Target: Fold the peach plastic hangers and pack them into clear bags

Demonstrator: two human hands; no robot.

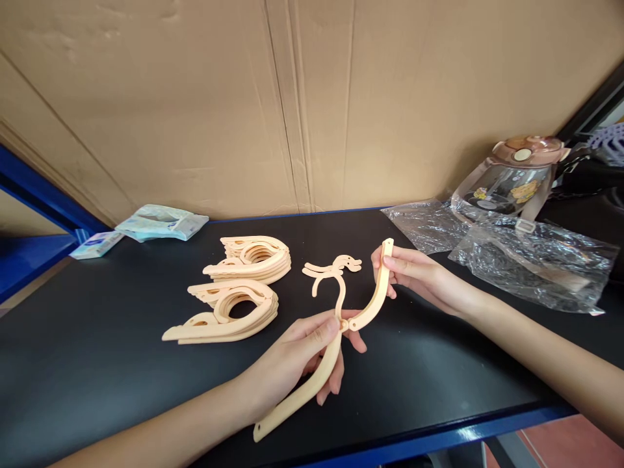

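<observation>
A beige folding clothes hanger is spread between my hands, its two arms swung apart and its curved hook pointing up. My left hand pinches it at the central joint, thumb in front, with the left arm sloping down toward the table's front edge. Around the upper end of the right arm, the fingers of my right hand are closed. Just behind the hook are small beige curved pieces, partly overlapped by it. To the left lie two stacks of folded hangers, a nearer stack and a farther stack.
The black tabletop has a blue edge. A pale blue tissue pack and a smaller packet lie at back left. Clear plastic bags and a strapped water bottle occupy the right. Cardboard rises behind.
</observation>
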